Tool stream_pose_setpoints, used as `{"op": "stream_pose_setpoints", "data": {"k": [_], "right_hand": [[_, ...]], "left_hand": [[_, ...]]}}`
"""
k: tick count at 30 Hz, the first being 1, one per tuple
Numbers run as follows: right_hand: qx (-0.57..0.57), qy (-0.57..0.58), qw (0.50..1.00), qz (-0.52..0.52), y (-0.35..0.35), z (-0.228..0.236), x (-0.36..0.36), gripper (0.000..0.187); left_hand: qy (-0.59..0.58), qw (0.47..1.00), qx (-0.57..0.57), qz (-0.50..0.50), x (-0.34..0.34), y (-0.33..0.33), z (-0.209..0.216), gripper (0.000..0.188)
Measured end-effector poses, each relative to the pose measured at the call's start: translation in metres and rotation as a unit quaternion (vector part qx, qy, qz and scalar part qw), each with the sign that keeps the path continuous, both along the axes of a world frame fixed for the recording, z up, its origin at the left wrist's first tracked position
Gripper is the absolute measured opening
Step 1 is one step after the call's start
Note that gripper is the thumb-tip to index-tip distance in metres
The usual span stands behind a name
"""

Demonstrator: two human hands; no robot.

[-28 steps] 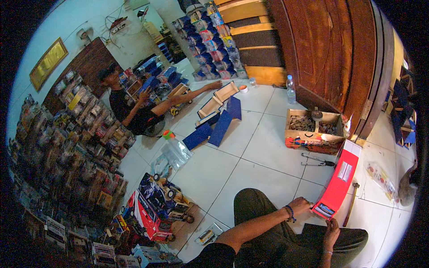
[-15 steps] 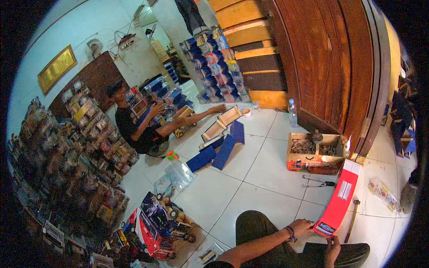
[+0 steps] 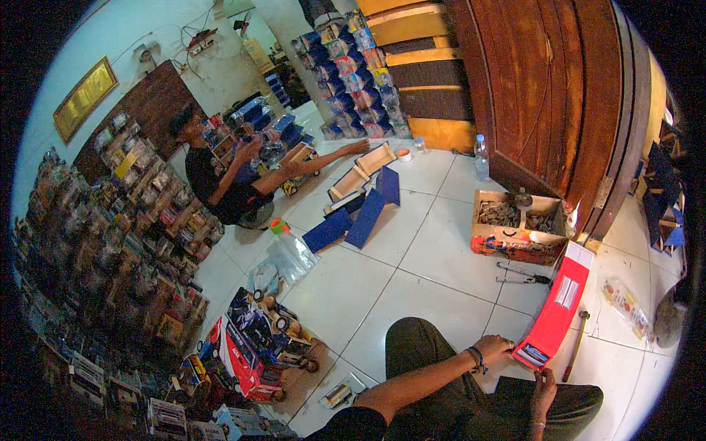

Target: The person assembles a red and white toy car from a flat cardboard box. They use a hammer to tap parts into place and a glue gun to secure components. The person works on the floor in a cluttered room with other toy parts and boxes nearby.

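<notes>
A long red box-like piece [image 3: 550, 317] with a white far end, pale panels on top and a dark picture on its near end lies tilted in front of me. My left hand [image 3: 493, 350], with a dark bracelet on its wrist, grips the near left edge of the piece. At its near right corner, my right hand [image 3: 543, 391] has its fingers closed on the edge. The fingertips of both hands are partly hidden. Just right of the piece, a hammer [image 3: 576, 344] with a long thin handle lies on the tiles.
Ahead stands a wooden box [image 3: 517, 250] of small dark pieces, with pliers [image 3: 522, 275] before it and a bottle [image 3: 482, 158] behind. Blue panels [image 3: 365, 219] lie mid-floor. Toy trucks [image 3: 254, 349] are at left. Another person [image 3: 220, 173] sits beyond, near stacked packaged goods [image 3: 125, 242].
My view has tilted slightly, so the room sits higher in the picture. Both hands keep their hold on the red piece, with little visible shift. The seated person's hands have moved a little.
</notes>
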State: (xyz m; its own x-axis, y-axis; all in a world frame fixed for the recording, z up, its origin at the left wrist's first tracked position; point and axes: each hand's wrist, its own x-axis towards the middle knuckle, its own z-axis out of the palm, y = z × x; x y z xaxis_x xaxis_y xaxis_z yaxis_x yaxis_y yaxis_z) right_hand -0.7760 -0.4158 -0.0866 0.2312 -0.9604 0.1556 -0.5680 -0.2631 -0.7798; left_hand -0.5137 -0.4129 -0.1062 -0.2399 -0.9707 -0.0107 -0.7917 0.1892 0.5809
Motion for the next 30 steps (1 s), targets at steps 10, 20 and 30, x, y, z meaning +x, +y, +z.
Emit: {"op": "stream_pose_setpoints", "data": {"k": [10,20,30], "right_hand": [[0.017,-0.032,0.999,-0.006,0.001,0.003,0.002,0.009],[-0.024,0.023,0.999,0.026,0.001,0.006,-0.001,0.009],[0.034,0.007,0.999,-0.003,0.007,0.018,0.004,0.014]], "left_hand": [[-0.007,1.0,0.023,-0.017,0.003,-0.001,0.006,0.033],[-0.001,1.0,0.011,-0.028,0.004,-0.003,0.01,0.037],[0.019,0.999,0.029,0.0,0.002,0.0,0.007,0.035]]}}
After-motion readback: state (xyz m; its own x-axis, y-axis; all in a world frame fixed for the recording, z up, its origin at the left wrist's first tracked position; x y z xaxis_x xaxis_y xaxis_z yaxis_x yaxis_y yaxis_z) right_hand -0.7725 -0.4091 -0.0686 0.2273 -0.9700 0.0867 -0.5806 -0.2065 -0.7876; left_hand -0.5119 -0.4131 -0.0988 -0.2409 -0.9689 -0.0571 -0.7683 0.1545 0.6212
